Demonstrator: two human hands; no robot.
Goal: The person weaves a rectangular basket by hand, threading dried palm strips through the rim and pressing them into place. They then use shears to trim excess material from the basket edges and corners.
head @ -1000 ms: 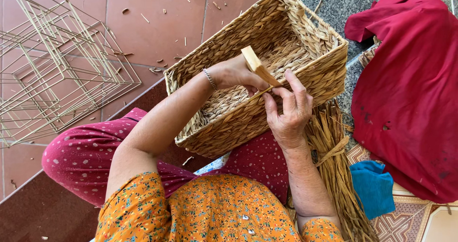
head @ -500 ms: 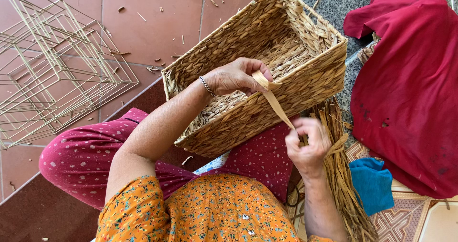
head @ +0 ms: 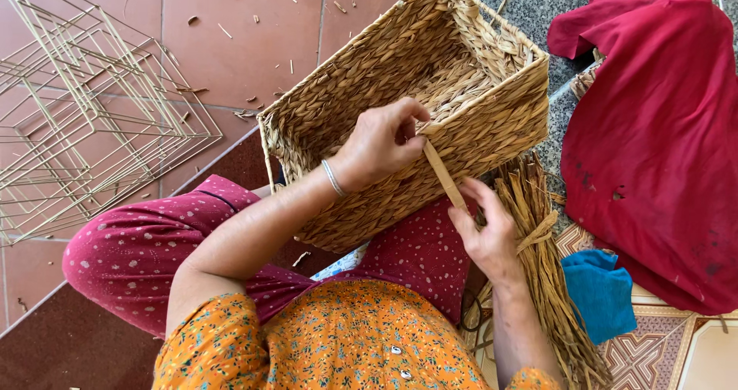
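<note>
- So the main thing here is a flat tan strip of weaving fibre (head: 444, 176), pulled straight and running diagonally from the near rim of the basket down toward the lap.
- Left hand (head: 378, 140) sits on the basket's near wall, fingers curled and pinched shut on the top end of the strip right at the rim. There's a thin silver bracelet (head: 332, 178) on that wrist.
- Right hand (head: 487, 232) is lower down, just off the basket's corner, fingers closed around the bottom end of the same strip.
- The rectangular woven basket (head: 361, 82) is tipped on its side across the person's lap, open mouth facing up toward the camera, resting on dark red dotted trousers (head: 131, 252).
- Just beside the right hand, a bundle of dried straw-like fibre (head: 550, 282) lies on the floor, tied around the middle.
- Next to that bundle there's a blue cloth (head: 600, 294), and a big red cloth (head: 661, 129) further to the right.
- Way over on the left, a pile of thin wire frames (head: 84, 98) sits on the reddish tile floor (head: 231, 44), with little fibre scraps scattered around.
</note>
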